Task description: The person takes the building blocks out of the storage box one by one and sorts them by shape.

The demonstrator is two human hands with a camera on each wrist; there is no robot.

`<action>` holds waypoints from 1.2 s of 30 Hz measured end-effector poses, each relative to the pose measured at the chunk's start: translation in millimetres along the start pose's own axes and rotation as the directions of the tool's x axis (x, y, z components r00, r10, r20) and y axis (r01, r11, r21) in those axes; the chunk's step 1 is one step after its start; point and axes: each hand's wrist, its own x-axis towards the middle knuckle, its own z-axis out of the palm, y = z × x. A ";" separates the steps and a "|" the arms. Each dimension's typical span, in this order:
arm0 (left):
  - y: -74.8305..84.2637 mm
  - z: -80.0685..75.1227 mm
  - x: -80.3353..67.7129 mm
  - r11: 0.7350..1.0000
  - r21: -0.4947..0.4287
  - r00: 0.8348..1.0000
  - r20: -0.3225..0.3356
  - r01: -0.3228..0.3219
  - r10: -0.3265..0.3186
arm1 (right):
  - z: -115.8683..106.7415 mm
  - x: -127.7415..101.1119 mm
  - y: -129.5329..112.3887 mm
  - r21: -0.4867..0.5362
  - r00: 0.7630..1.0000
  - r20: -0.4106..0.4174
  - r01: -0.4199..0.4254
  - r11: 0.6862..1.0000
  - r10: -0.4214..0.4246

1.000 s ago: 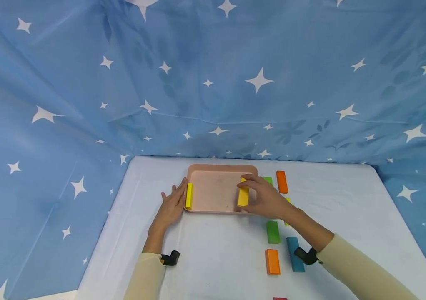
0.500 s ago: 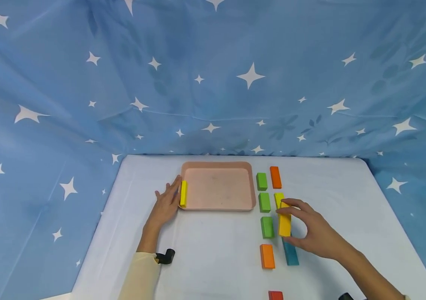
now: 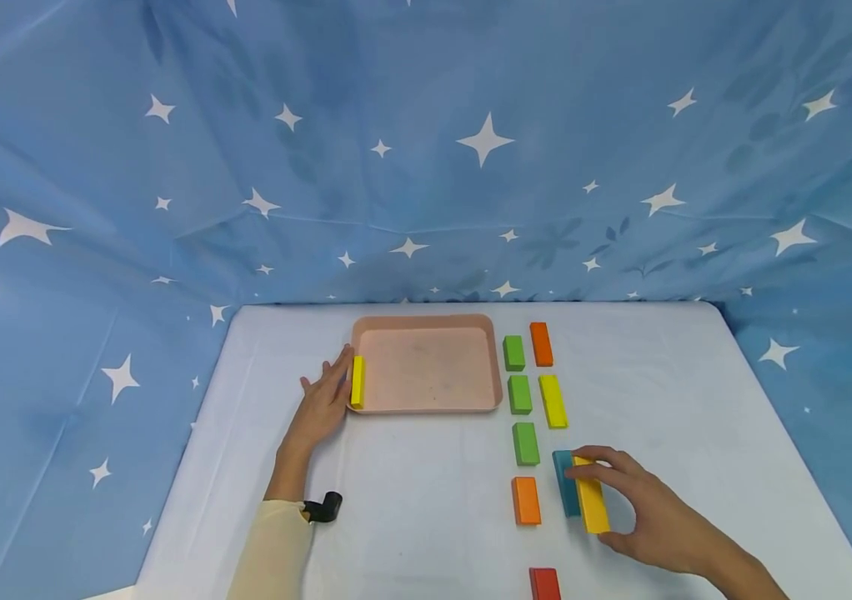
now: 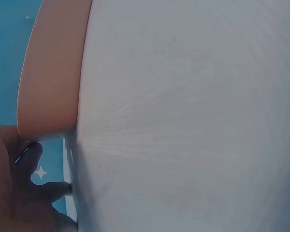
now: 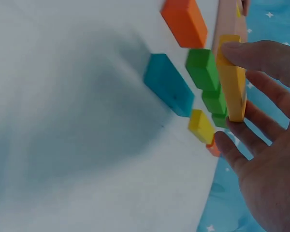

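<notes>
The right hand [image 3: 651, 517], at the lower right of the head view, is pinching a yellow block [image 3: 591, 504] between thumb and fingers, setting it just beside the teal block [image 3: 564, 482] on the worktop [image 3: 411, 500]. The left hand [image 3: 321, 404] is resting with straight fingers against a second yellow block [image 3: 357, 382] at the left rim of the pink tray [image 3: 426, 367]. The tray interior is showing bare; green, orange and yellow blocks are lying in two columns right of it, so the unloading is judged nearly done, with one yellow block remaining at the tray. Against the earlier frames, the carried block is lying further down the column and the tray is no longer holding it.
</notes>
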 end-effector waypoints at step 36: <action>1.1 2.0 1.0 1.000 0.013 1.000 -0.005 0.010 -0.010 | 78.3 -38.2 23.6 -0.116 0.986 0.141 0.105 0.988 -0.088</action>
